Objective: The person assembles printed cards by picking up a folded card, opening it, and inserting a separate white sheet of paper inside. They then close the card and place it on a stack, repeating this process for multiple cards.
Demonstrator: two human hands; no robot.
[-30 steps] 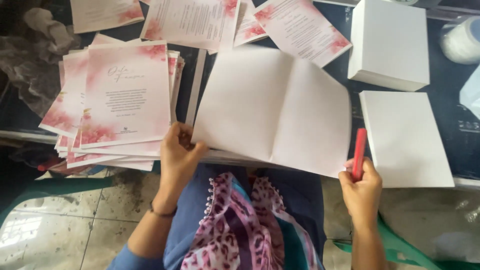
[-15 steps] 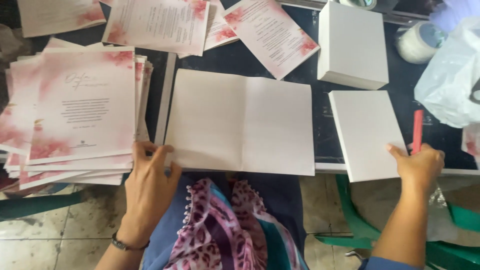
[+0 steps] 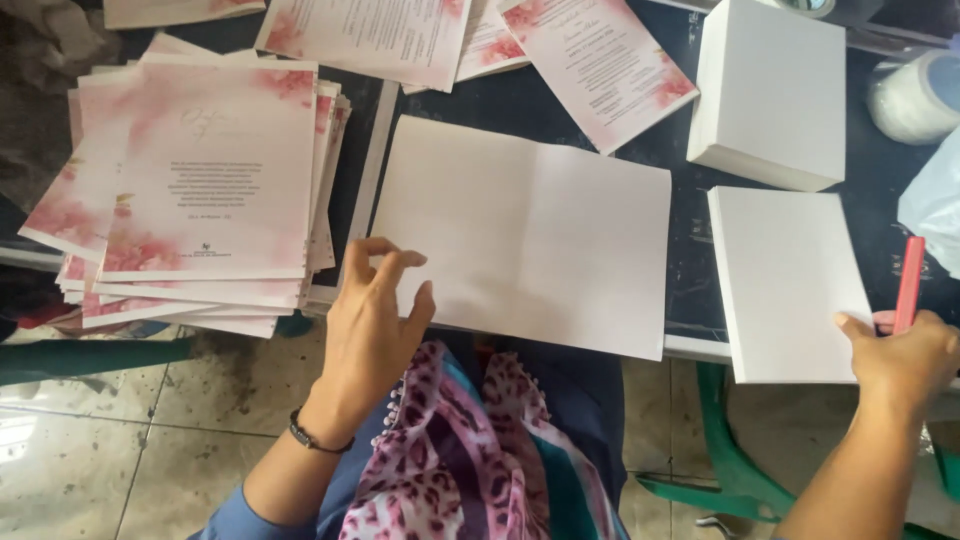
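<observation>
A white folded sheet (image 3: 530,235) lies opened flat on the dark table, a crease down its middle. My left hand (image 3: 375,320) hovers at its lower left corner, fingers spread, holding nothing. To the left rests a fanned stack of pink floral printed cards (image 3: 205,175). My right hand (image 3: 905,355) grips a red stick-shaped tool (image 3: 909,282) upright and touches the lower right corner of a white paper stack (image 3: 785,280).
A thicker white stack (image 3: 770,90) sits at the back right, with a white tape roll (image 3: 915,95) and a clear plastic bag (image 3: 935,205) beside it. More pink printed cards (image 3: 600,60) lie along the back. A green chair frame (image 3: 730,450) stands below.
My left hand has lifted off the card stack's edge toward the folded sheet's corner. The right hand with the red tool has shifted slightly lower at the white stack.
</observation>
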